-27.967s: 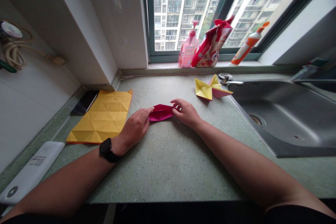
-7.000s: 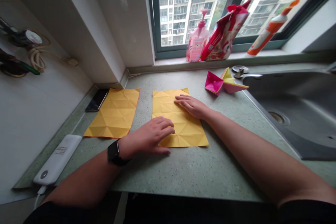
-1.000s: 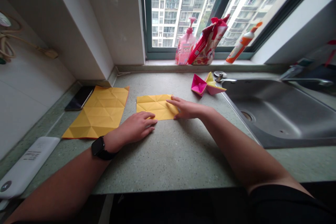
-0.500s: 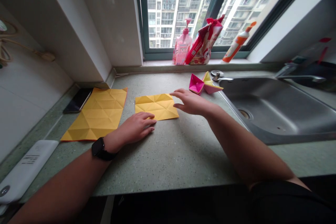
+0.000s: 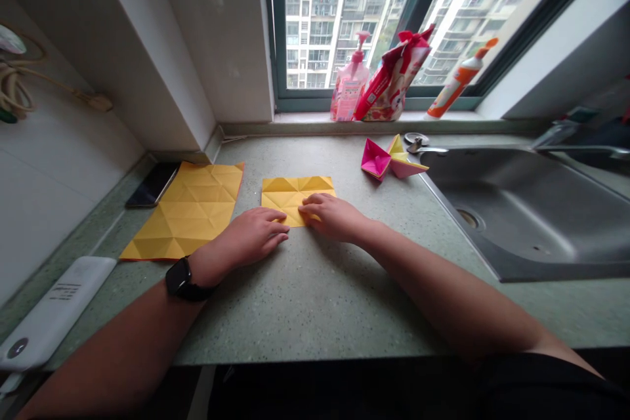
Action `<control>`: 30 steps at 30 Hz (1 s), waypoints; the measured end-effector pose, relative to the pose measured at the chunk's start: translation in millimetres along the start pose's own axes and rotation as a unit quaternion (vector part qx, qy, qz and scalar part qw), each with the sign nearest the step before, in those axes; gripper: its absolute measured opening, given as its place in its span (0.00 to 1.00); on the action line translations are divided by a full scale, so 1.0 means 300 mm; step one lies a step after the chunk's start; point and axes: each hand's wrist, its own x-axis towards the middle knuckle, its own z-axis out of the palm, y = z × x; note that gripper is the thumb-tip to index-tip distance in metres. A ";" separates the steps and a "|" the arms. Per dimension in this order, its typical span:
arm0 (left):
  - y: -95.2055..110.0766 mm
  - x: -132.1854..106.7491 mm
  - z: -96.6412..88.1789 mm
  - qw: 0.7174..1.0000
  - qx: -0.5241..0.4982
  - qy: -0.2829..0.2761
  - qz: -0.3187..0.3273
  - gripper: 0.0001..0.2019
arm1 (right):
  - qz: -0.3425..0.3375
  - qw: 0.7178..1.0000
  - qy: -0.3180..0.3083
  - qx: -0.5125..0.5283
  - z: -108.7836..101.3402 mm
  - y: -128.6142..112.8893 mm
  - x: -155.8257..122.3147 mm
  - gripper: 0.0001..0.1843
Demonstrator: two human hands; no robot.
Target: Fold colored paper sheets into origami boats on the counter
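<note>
White power bank (image 5: 49, 315) lying at the near left edge of the surface (image 5: 319, 289). Left hand (image 5: 253, 236) and right hand (image 5: 331, 216) both lying flat, grasping nothing, fingertips pressing the near edge of the folded yellow paper (image 5: 295, 189) mid-surface. Larger creased yellow sheet (image 5: 189, 210) lying just left of it. Beyond, pink-and-yellow paper figures (image 5: 391, 161) sitting beside the sink (image 5: 522, 210).

At the middle of the frame a folded sheet (image 5: 295, 189) lies on the counter (image 5: 319, 289). The left hand (image 5: 253, 236) and right hand (image 5: 331, 216) rest side by side on its lower edge. Left of it lies a larger sheet (image 5: 189, 210), with a phone (image 5: 150, 187) at that sheet's upper left corner and a power bank (image 5: 54, 312) at lower left. Paper figures (image 5: 391, 159) sit right of centre, just beside the sink (image 5: 531, 210) at right. On the windowsill (image 5: 305, 117) above stand a pump bottle (image 5: 349, 88), a bag (image 5: 396, 79) and a squeeze bottle (image 5: 460, 82).
</note>
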 end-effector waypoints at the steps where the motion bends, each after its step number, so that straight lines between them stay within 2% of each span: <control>1: -0.004 -0.006 -0.006 1.000 0.005 0.001 -0.014 0.16 | -0.002 1.000 -0.001 0.000 -0.001 0.000 -0.001 0.16; 10: -0.053 -0.056 -0.066 0.994 0.070 -0.009 -0.088 0.17 | -0.006 1.000 -0.017 0.007 -0.009 0.004 -0.003 0.15; 12: -0.053 -0.052 -0.089 0.989 0.101 0.041 -0.095 0.18 | -0.007 1.000 -0.016 0.010 -0.010 0.006 -0.004 0.15; 15: -0.044 -0.032 -0.107 0.974 0.118 0.166 -0.096 0.17 | -0.014 1.000 -0.018 0.012 -0.015 0.014 -0.010 0.17; 17: -0.033 -0.019 -0.096 0.974 0.089 0.191 -0.080 0.15 | -0.024 0.999 -0.022 0.015 -0.018 0.023 -0.015 0.23; 20: -0.016 -0.007 -0.047 0.987 0.039 0.151 -0.035 0.09 | -0.039 0.998 -0.025 0.033 -0.020 0.038 -0.021 0.36; 22: -0.008 -0.004 -0.009 0.993 0.020 0.113 -0.026 0.12 | -0.049 0.997 -0.026 0.045 -0.021 0.042 -0.022 0.40; 26: -0.007 -0.002 0.032 0.997 0.003 0.057 -0.048 0.20 | -0.067 0.995 -0.030 0.065 -0.029 0.035 -0.020 0.41; 30: -0.022 0.002 0.035 0.997 0.007 0.057 -0.054 0.18 | -0.074 0.995 -0.012 0.073 -0.052 0.043 -0.019 0.38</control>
